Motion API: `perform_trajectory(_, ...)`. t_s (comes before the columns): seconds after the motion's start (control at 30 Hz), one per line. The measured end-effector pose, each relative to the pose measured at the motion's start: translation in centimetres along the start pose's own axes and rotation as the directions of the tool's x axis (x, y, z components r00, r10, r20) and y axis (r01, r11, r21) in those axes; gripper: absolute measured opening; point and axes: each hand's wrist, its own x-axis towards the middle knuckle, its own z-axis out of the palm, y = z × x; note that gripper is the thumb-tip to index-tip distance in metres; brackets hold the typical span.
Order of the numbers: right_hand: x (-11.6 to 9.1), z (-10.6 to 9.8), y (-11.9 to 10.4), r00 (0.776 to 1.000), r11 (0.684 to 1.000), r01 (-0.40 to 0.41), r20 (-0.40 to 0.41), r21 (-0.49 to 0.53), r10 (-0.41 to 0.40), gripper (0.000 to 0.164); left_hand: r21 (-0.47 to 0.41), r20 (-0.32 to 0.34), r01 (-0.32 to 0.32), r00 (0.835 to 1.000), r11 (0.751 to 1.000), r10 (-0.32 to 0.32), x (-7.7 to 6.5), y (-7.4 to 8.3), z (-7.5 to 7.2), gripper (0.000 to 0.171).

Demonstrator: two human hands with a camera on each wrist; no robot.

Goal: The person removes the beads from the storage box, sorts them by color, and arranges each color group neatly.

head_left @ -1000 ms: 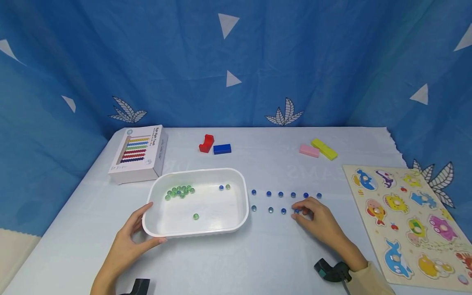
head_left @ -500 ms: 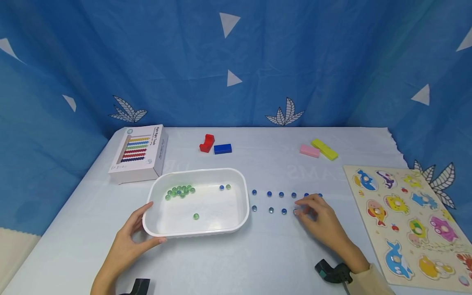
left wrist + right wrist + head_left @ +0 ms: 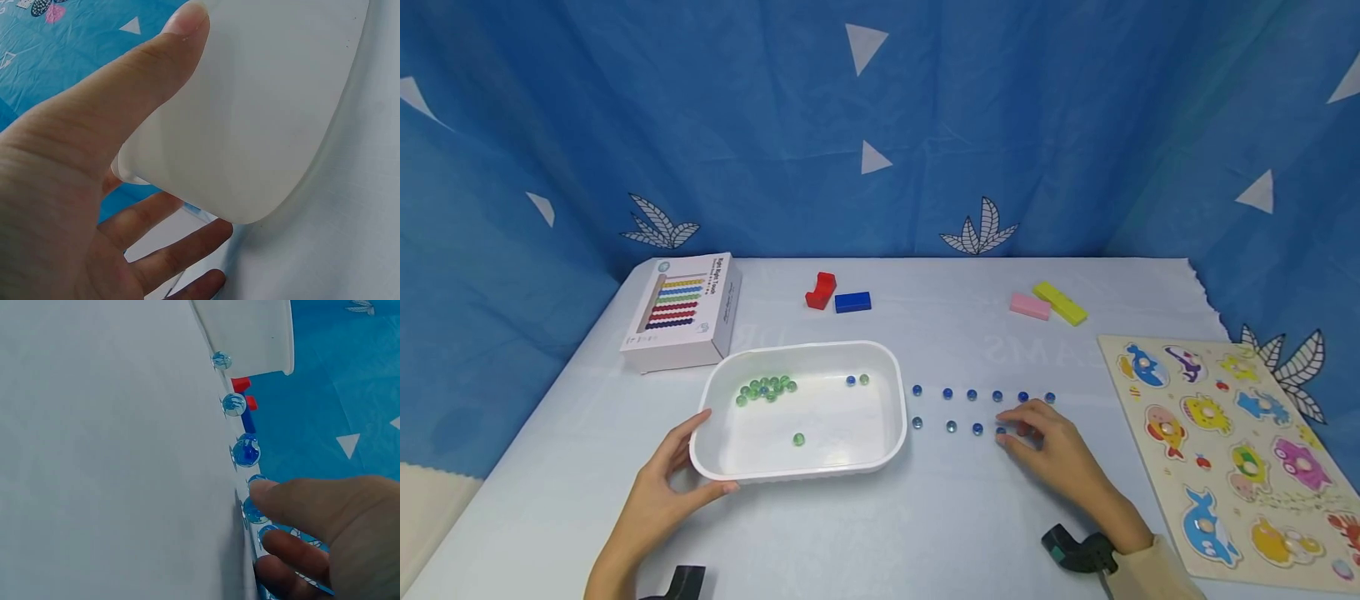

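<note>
My left hand (image 3: pixel 658 492) grips the left end of a white plastic tray (image 3: pixel 842 468), thumb along the near side and fingers round the far corner. Inside lie several green marbles (image 3: pixel 798 439) and a blue marble (image 3: pixel 851 381). To the tray's right, blue marbles stand on the table in two rows, the far one starting with a marble (image 3: pixel 917 390) close to the tray. My right hand (image 3: pixel 1052 450) pinches a blue marble (image 3: pixel 1001 431) between thumb and fingertips at the right end of the near row. In the right wrist view, the thumb overlaps that marble (image 3: pixel 255 511).
A boxed bead toy (image 3: pixel 688 317) stands behind the tray. Red (image 3: pixel 822 291) and blue blocks (image 3: pixel 853 302) lie at the back, pink (image 3: pixel 1030 306) and yellow-green blocks (image 3: pixel 1060 303) further right. A wooden animal puzzle board (image 3: pixel 1225 450) lies to the right of my right arm.
The right fingers and their marble have shifted slightly left, to the end of the near row. My left hand and the tray have stayed put.
</note>
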Motion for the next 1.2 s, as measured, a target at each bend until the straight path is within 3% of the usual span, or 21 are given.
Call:
perform_trajectory(0.6,0.05,0.06,-0.20,0.998,0.998,-0.050,0.039,-0.032,0.051,0.019,0.020,0.011,0.027,1.000,0.999,-0.028,0.01,0.12,-0.09,0.091)
perform_trajectory(0.9,0.04,0.05,-0.29,0.998,0.998,-0.048,0.046,-0.030,0.049,0.022,-0.002,0.002,-0.003,1.000,1.000,0.003,-0.01,0.01,-0.06,0.091)
perform_trajectory(1.2,-0.07,-0.29,-0.33,1.000,0.999,-0.028,0.011,-0.024,0.028,0.024,0.004,-0.083,-0.052,0.995,0.999,0.052,0.26,0.11,0.36,0.091)
